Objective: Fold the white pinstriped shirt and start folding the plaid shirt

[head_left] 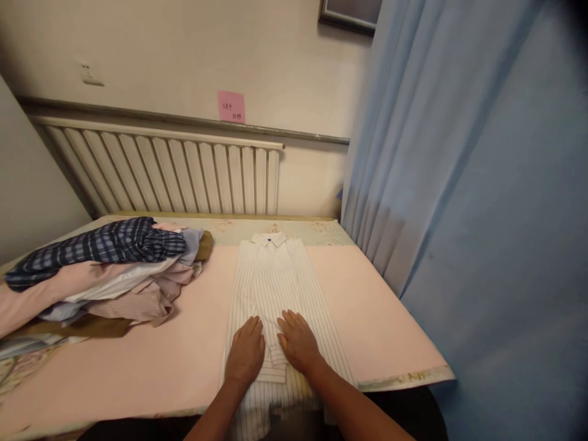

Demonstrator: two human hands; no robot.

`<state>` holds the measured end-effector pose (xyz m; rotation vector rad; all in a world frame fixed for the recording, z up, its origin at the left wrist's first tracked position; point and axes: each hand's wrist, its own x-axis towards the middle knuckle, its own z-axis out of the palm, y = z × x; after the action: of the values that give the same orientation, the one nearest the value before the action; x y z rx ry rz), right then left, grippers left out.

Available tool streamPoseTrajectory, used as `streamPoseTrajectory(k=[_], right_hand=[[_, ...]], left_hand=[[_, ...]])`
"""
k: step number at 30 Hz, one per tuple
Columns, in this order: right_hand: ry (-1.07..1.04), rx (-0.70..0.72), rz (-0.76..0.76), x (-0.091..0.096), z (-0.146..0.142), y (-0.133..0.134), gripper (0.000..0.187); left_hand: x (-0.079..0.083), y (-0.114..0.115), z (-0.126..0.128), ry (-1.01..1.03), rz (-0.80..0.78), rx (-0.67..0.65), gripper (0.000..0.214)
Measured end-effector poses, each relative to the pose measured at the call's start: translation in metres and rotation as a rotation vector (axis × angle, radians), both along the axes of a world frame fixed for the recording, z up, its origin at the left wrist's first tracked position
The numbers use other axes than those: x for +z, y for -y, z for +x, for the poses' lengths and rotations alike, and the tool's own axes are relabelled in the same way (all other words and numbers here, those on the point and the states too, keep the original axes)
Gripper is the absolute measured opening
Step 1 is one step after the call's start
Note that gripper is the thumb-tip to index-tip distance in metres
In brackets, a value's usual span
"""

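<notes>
We rest our left grip [247,350] and our right grip [297,342] palm down on a white cloth shirt with thin dark stripes [279,285]; the two are apart, fingers outstretched and flat rather than clamped. The shirt lies lengthwise beneath both, its pointed collar [277,240] beyond our fingertips, a striped cuff [277,355] between our grips. Under it is a bench [326,231] spread with smooth pink cloth [367,306]. Left of our left grip, well apart, we see a loose heap of mixed clothes [138,300] topped by a navy plaid garment [103,245]. Right of our right grip hangs a pale blue fabric curtain [404,141]; beyond both grips stands a white ribbed radiator [184,171].
</notes>
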<state>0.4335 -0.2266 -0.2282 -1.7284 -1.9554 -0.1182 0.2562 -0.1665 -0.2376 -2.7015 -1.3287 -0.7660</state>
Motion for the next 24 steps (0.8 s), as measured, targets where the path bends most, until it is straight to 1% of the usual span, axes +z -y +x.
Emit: streamPoseTrajectory(k=[6,13,19,24], right_hand=[[0.001,0.002,0.004,0.0002,-0.0003,0.0001,0.038],[0.007,0.002,0.004,-0.001,-0.0002,-0.0001,0.038],[0.009,-0.023,0.02,-0.0041,0.0002,-0.0012,0.038],[0.013,-0.029,0.032,-0.0057,-0.0001,-0.0019,0.037]], left_hand=[[-0.0015,-0.0005,0.0,0.01,0.014,0.008,0.037],[-0.0028,-0.002,-0.0006,-0.022,0.038,0.003,0.037],[-0.0038,-0.0036,-0.0005,0.006,0.015,0.001,0.037],[-0.0064,-0.0052,-0.001,0.025,0.024,-0.01,0.037]])
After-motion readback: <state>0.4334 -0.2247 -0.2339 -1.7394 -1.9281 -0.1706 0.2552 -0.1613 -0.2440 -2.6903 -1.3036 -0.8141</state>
